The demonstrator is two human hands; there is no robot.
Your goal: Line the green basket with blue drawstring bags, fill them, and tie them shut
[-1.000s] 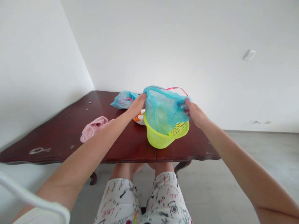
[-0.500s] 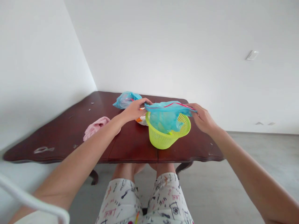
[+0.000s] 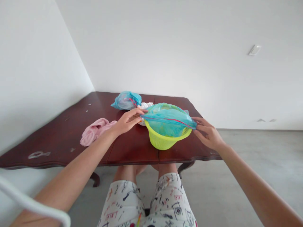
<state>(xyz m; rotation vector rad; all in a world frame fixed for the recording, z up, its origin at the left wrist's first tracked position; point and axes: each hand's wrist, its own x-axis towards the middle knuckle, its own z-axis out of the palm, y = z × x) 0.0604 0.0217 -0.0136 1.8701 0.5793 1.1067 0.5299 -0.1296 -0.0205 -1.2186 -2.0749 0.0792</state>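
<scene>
Blue plastic fills most of your basket (image 3: 163, 142): the bag (image 3: 169, 129) sags down inside it, and its top band, with a red drawstring (image 3: 176, 121) running along it, crosses above the basket's mouth from left to right. As far as this view lets you judge, the lining is partly in place. Film covers the far rim, and both ends of the band reach past the basket's sides. What remains is the near rim, which is bare, with no plastic folded over it, and a patch of the right inner wall that shows uncovered.

Your left hand (image 3: 129, 121) grips the band's left end between thumb and fingers, palm turned toward the basket. Your right hand (image 3: 208, 133) pinches the band's right end, fingers bent and pointing left, thumb on the near side. Both forearms reach forward from the near corners and converge on the basket, which stands near the middle of the bench (image 3: 132, 148). Left of it lies a pink cloth (image 3: 96, 131); a second blue bag (image 3: 126, 101) sits on the far side.
</scene>
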